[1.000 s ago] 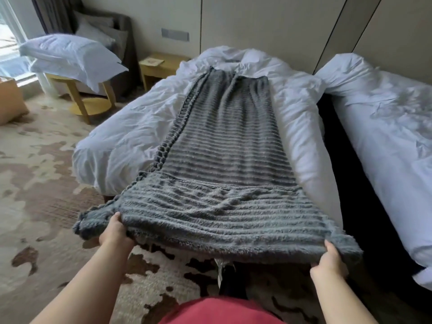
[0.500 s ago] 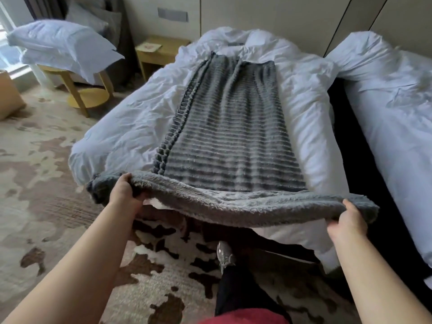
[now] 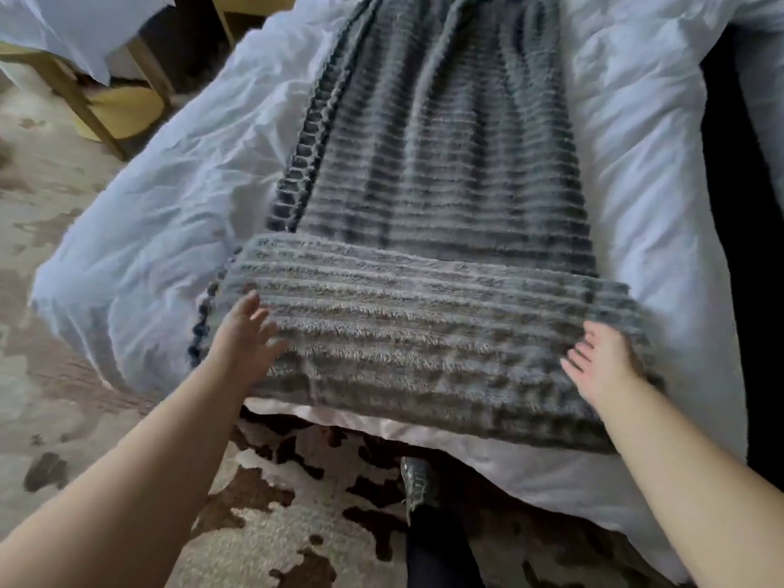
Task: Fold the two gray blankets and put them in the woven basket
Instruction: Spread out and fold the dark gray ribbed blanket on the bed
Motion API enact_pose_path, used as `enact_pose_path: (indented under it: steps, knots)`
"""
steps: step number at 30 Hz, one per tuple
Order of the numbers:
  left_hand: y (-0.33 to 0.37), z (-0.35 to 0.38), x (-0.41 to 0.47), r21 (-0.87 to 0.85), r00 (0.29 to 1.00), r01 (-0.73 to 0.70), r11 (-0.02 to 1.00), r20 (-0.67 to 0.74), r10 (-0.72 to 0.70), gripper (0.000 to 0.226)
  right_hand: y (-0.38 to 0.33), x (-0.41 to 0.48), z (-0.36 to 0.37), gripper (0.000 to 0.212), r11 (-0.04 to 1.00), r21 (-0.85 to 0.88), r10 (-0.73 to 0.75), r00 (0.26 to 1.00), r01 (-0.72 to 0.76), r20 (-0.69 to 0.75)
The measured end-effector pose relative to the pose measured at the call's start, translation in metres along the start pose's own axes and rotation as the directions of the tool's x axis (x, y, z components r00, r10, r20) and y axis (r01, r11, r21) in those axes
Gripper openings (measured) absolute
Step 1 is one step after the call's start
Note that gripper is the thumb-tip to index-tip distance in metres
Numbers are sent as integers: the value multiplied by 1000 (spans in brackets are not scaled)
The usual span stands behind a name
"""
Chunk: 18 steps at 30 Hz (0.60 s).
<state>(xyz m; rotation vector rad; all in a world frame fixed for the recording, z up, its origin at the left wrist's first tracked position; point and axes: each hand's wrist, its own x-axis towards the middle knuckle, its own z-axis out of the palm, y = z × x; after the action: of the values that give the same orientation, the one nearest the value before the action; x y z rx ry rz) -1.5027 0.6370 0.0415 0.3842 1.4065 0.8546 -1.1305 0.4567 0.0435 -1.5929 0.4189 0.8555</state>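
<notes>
Head view. Left hand (image 3: pixel 246 337): fingers (image 3: pixel 254 307) straight and spread, holding nothing, back of hand up. Right hand (image 3: pixel 602 362): fingers (image 3: pixel 578 359) also straight and apart, palm turned inward towards the left hand. Both are motion-blurred, so I cannot tell whether the fingertips touch the cloth or hover just over it.

Around: nothing lies between the hands and the cloth. A white duvet (image 3: pixel 178 231), creased, covers the bed on both sides and hangs over the foot end. A patterned carpet (image 3: pixel 63 418) lies below, and a shoe (image 3: pixel 418 477) shows on it between the forearms. A yellow wooden stool (image 3: pixel 114 108) stands far left, with a dark gap (image 3: pixel 738 205) along the bed's right side.

The gray blanket (image 3: pixel 424 163), ribbed and fluffy, lies lengthwise down the middle of the duvet. Its near end is doubled back as a folded flap (image 3: pixel 424 324) across the foot of the bed. The left hand is at the flap's left edge and the right hand at its right edge, with the flap spanning between them.

The blanket's far end is cut off by the top of the frame. A darker knobbed border (image 3: pixel 305 163) runs along its left side; whether it is a lower layer or a separate cloth is unclear. White bedding (image 3: pixel 63 19) above the stool is only partly in frame.
</notes>
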Motion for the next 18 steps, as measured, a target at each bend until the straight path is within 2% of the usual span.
enact_pose_path:
  steps: [3, 9, 12, 18]
  knots:
    - [-40, -12, 7, -22, 996, 83, 996, -34, -83, 51, 25, 11, -16, 43, 998, -59, 5, 999, -7, -38]
    - [-83, -52, -23, -119, 991, 107, 987, -63, -115, 47, 51, -12, -66, 17, 996, -82, -36, 999, 35, -11]
    - [-103, -73, -60, -126, 987, 141, 982, -58, -149, 48, 71, -40, -96, 11, 993, -118, -2, 1000, 3, 1]
    - [-131, -120, -127, -155, 974, 204, 967, -65, -216, 49, 116, -100, -146, 16, 985, -125, 119, 993, -118, -5]
